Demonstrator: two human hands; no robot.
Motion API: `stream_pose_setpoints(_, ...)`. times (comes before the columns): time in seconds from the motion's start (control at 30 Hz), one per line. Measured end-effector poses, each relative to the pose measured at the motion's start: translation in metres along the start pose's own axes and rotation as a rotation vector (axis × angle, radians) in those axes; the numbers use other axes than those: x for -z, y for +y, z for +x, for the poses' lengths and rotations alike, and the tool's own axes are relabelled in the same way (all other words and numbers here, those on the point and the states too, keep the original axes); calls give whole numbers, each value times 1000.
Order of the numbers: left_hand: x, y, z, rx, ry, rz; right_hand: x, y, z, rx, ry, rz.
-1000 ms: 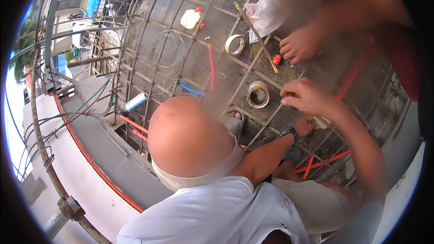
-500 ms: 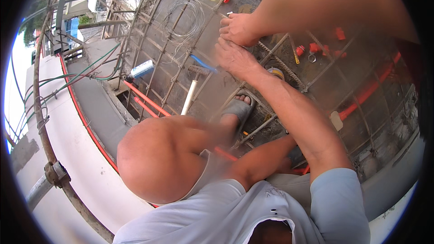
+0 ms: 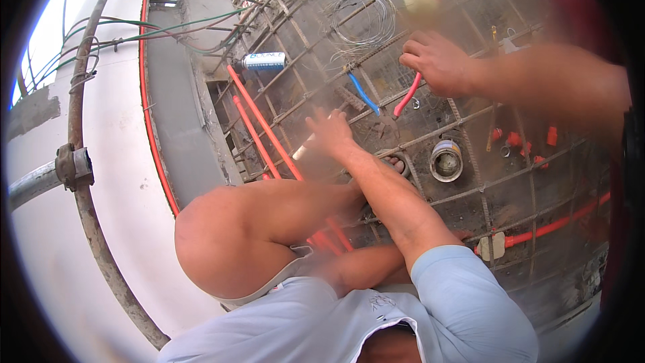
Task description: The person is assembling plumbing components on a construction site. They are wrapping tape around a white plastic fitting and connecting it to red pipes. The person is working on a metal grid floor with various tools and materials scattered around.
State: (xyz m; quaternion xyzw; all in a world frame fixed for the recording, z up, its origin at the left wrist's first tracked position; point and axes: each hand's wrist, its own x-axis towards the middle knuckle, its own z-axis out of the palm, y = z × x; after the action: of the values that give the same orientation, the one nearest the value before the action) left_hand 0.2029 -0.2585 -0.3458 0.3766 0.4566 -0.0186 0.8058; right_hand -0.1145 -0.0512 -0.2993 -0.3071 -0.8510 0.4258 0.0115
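Head view: right hand [image 3: 440, 62] has its grip clamped on pliers with red and blue handles [image 3: 407, 97] over the rebar grid [image 3: 470, 181], while the left hand [image 3: 329, 131] spreads open above red conduit pipes [image 3: 259, 121], a co-worker's bare head [image 3: 218, 242] blocking the foreground.

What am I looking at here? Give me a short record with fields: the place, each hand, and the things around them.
Place: rebar grid crossed by red conduits
Right hand: grip closed on a red-handled tool, kind unclear
Left hand: not in view
Co-worker: in a light blue shirt, co-worker's hand stretched onto the grid, blurred
Beside the tool: blue strip, touching or not, cannot tell
Nearby: wire coil, tape roll, small red fittings
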Motion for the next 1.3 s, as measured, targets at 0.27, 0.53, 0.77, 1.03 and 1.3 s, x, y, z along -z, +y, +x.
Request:
stream_pose_setpoints(0.27, 14, 2, -22, 16, 3, 13, -5, -12, 28, -355, 204, 432)
stream_pose_setpoints(0.53, 34, 21, -47, 70, -27, 57, 64, 15, -53, 26, 109, 782)
stream_pose_setpoints(0.77, 71, 16, -9, 56, -316, -322, 147, 52, -208, -169, 153, 578)
stream_pose_setpoints(1.03, 44, 39, 24, 91, -49, -237, 215, 65, -467, -662, 234, 314)
stream_pose_setpoints(1.3, 28, 58, 53, 519, 15, 58, 112, 13, -626, -1128, 907, 664)
